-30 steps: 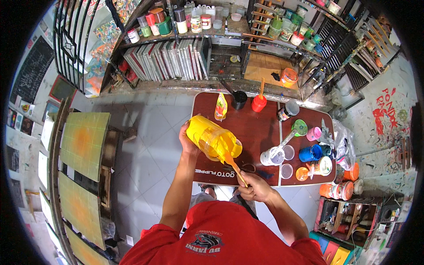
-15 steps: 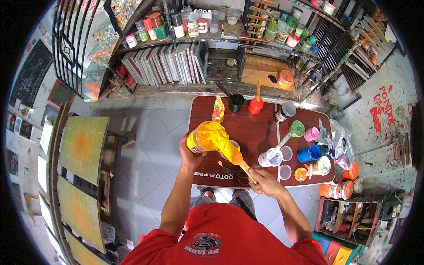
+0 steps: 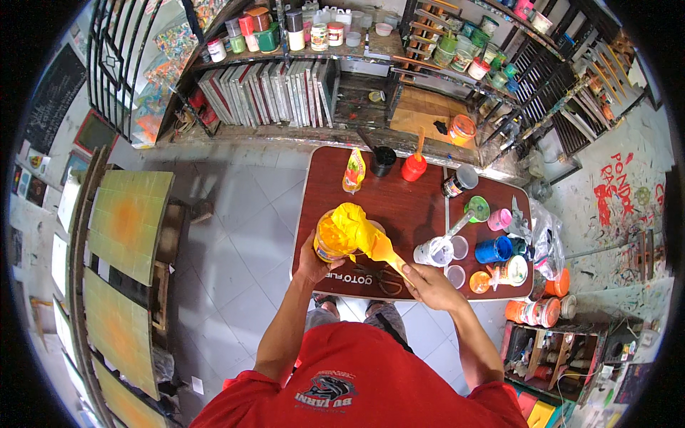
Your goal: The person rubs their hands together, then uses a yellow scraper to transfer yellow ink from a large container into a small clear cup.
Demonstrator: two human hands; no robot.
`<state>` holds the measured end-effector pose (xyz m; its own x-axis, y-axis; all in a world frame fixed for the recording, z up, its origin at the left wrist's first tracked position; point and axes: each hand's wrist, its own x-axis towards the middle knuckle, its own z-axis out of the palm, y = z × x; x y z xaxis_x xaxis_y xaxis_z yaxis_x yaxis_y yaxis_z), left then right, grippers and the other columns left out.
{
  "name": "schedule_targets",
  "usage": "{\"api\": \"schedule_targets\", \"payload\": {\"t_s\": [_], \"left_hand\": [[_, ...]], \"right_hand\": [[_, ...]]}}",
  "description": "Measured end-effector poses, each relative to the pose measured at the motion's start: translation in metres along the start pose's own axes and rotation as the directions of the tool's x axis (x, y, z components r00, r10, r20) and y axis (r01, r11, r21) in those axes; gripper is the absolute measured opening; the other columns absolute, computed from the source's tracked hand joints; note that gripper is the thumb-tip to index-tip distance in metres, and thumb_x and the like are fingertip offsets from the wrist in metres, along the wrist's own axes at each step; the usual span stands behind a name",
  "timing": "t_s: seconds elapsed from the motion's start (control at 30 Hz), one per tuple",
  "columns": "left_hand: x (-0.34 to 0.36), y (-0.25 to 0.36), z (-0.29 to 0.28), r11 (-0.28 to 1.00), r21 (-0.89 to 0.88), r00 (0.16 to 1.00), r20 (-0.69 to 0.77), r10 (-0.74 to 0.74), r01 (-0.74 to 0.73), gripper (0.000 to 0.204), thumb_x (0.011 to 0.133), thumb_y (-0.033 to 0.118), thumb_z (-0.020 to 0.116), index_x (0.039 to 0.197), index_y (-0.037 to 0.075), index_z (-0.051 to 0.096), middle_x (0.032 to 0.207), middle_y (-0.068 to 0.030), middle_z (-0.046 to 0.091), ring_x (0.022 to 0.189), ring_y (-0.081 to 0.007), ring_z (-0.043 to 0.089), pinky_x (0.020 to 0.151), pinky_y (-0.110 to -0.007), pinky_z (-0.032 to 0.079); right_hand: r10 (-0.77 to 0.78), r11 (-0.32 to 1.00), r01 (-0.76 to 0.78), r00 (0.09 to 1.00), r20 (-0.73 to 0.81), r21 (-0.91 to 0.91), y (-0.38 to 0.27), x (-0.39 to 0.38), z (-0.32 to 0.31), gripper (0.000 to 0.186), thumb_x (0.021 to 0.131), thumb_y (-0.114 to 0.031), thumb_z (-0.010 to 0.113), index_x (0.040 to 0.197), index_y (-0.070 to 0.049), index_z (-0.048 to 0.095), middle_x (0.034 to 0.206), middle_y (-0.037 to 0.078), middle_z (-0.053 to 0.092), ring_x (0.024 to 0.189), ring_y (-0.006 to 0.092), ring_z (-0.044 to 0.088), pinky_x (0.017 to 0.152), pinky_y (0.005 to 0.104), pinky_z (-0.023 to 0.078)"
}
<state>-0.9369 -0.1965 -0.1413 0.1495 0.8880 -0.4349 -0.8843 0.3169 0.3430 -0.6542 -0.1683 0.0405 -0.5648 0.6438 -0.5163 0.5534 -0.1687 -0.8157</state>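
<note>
My left hand (image 3: 311, 261) grips a tub (image 3: 325, 245) of thick yellow paint, tilted over the near left part of the brown table. A heavy mass of yellow paint (image 3: 351, 225) covers the tub's mouth and stretches onto the spatula (image 3: 389, 261). The spatula's handle is held in my right hand (image 3: 432, 287), its blade buried in paint. Behind the paint, a pale cup is mostly hidden. Farther back on the table stand a yellow squeeze pouch (image 3: 354, 171), a black pot (image 3: 383, 161) with a stirrer, and a red pot (image 3: 413, 167) with an orange stick.
To the right on the table (image 3: 325, 160) stand a white tub (image 3: 434, 250) with a stirrer, a blue jar (image 3: 494, 250), a pink jar (image 3: 499, 219) and small clear cups. Framed screens (image 3: 264, 96) fill the back shelf. Yellowish panels (image 3: 130, 222) stand at the left.
The tub and spatula have come nearer to me over the table, with the tub tilted differently. Both hands keep their holds. The view has shifted slightly.
</note>
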Motion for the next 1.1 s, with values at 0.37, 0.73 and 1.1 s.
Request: {"api": "schedule_targets", "payload": {"t_s": [0.37,0.73,1.1], "left_hand": [[0.003,-0.008,-0.008,0.997,-0.074,0.996,0.088,-0.005,0.012,0.059,0.104,0.053,0.030,0.143,0.011,0.044,0.128,-0.0172,0.062,0.103,-0.0358,0.069,0.058,-0.031,0.064],[0.015,-0.003,-0.012,0.991,-0.100,0.993,0.092,-0.077,0.086,0.062,0.103,0.054,0.030,0.142,0.009,0.047,0.126,-0.0212,0.064,0.106,-0.0392,0.068,0.060,-0.034,0.066],[0.033,-0.001,-0.046,0.984,0.170,0.993,-0.095,0.064,-0.047,0.057,0.102,0.060,0.031,0.134,0.021,0.057,0.122,-0.0079,0.067,0.096,-0.0254,0.070,0.060,-0.035,0.059]], "right_hand": [[-0.099,0.994,0.095,0.992,-0.076,-0.050,-0.031,-0.018,-0.009,0.048,0.109,-0.043,0.038,0.080,-0.006,0.051,0.062,-0.002,0.046,0.056,0.0099,0.043,0.053,0.0288,0.037],[-0.067,0.997,0.060,0.990,-0.126,-0.058,-0.022,-0.012,-0.008,0.047,0.109,-0.041,0.038,0.082,-0.006,0.052,0.062,-0.001,0.046,0.056,0.0096,0.044,0.052,0.0285,0.038],[-0.065,0.998,0.063,0.983,-0.172,-0.014,-0.033,-0.009,-0.007,0.046,0.109,-0.041,0.039,0.082,-0.006,0.051,0.062,-0.002,0.046,0.054,0.0087,0.043,0.051,0.0280,0.036]]}}
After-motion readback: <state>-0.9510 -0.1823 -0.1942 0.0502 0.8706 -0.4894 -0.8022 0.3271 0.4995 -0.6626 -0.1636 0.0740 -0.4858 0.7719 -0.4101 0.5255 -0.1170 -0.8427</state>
